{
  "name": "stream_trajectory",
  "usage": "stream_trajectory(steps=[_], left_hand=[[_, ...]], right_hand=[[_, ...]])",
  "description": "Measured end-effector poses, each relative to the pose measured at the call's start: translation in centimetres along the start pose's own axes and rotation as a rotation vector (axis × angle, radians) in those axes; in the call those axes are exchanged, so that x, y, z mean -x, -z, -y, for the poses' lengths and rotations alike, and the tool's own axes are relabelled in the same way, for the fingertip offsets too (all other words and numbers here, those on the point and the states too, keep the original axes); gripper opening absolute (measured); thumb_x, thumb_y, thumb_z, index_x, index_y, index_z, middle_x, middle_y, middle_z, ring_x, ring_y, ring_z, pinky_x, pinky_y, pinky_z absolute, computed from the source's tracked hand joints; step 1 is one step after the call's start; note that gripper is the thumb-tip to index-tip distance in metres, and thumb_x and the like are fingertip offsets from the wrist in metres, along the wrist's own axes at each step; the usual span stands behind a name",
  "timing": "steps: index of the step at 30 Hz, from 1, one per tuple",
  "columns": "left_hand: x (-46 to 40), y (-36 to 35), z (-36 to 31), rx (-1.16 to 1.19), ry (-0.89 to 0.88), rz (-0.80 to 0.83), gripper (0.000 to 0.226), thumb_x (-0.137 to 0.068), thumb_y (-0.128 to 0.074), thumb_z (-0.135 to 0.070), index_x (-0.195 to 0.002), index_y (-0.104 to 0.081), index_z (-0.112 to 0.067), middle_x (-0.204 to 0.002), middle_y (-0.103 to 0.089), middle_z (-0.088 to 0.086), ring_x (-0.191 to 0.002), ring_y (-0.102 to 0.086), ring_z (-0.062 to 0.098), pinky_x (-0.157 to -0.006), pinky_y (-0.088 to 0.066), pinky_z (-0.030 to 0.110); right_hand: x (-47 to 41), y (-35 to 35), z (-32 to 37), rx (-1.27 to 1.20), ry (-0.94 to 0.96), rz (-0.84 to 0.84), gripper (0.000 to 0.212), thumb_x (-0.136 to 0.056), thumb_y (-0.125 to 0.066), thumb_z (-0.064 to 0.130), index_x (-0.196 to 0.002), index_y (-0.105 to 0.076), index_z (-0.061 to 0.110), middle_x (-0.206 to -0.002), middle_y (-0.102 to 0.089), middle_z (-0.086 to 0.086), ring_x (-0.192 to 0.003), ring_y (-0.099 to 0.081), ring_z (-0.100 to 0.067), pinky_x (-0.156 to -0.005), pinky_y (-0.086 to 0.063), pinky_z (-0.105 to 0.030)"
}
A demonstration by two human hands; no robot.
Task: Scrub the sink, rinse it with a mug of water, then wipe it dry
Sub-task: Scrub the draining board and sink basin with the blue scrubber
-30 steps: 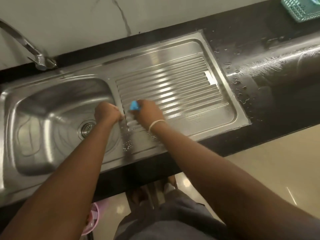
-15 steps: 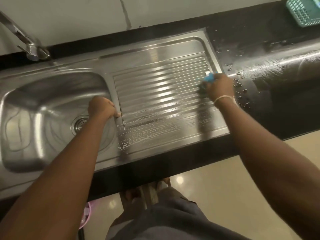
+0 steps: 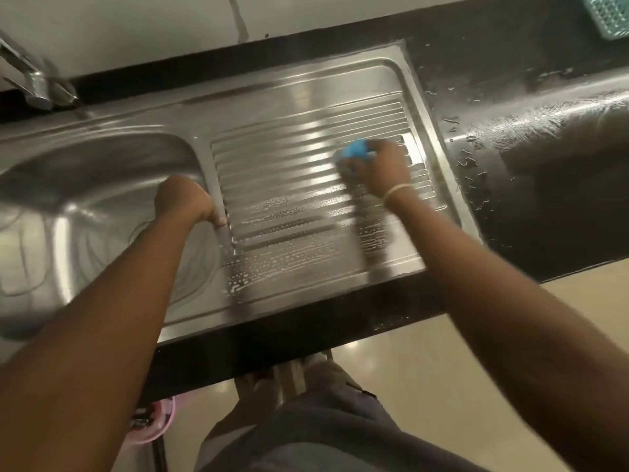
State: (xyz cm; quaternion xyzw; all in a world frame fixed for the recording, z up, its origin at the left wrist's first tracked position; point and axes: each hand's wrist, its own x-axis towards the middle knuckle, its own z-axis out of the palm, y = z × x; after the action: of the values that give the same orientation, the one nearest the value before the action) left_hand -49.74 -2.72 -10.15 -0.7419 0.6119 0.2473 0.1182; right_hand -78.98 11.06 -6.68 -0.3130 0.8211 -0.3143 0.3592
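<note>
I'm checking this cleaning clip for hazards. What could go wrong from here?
1. Suds on the ribbed drainboard look slick; the right hand pressing the blue scrubber could skid.
2. Water already lies on the black counter; more scrubbing may splash it onto the floor.

Pale wall (image 3: 143, 32) runs along the top, smooth, with one dark vein-like crack line (image 3: 240, 22) descending near its middle. Below it, a black glossy stone bench (image 3: 531, 185); its right part is wet, beaded with droplets and smeared with a bright streak of reflected light. Teal plastic lattice basket (image 3: 609, 15) sits at the bench's far right corner, cut off by the frame. Chrome tap (image 3: 37, 85) rises at the bench's far left edge against the wall. Beige polished floor (image 3: 425, 386) beneath the near edge, showing small round glints of overhead light. Pink plastic tub (image 3: 160, 420) on the floor under the bench, partly hidden.
</note>
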Motion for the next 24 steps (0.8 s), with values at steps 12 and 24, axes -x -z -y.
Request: stream_trajectory(steps=[12, 24], left_hand=[[0.0, -0.1, 0.5, 0.114, 0.064, 0.012, 0.074, -0.024, -0.096, -0.038, -0.088, -0.074, -0.007, -0.089, -0.075, 0.009, -0.079, -0.073, 0.022, -0.073, -0.060, 0.033], [1.8, 0.4, 1.6, 0.508, 0.105, 0.212, 0.030, -0.054, -0.094, -0.010, -0.073, -0.071, -0.017, -0.086, -0.075, 0.003, -0.079, -0.071, 0.014, -0.086, -0.056, 0.039]], right_hand=[[3.0, -13.4, 6.0, 0.326, 0.291, 0.144, 0.022, -0.084, -0.062, 0.033, -0.092, -0.069, 0.014, -0.085, -0.072, -0.009, -0.078, -0.069, -0.029, -0.070, -0.058, -0.039], [-2.8, 6.1, -3.1, 0.191, -0.044, -0.204, 0.046, -0.080, -0.079, 0.033, -0.117, -0.069, 0.007, -0.105, -0.072, -0.010, -0.091, -0.070, -0.013, -0.081, -0.052, -0.021]])
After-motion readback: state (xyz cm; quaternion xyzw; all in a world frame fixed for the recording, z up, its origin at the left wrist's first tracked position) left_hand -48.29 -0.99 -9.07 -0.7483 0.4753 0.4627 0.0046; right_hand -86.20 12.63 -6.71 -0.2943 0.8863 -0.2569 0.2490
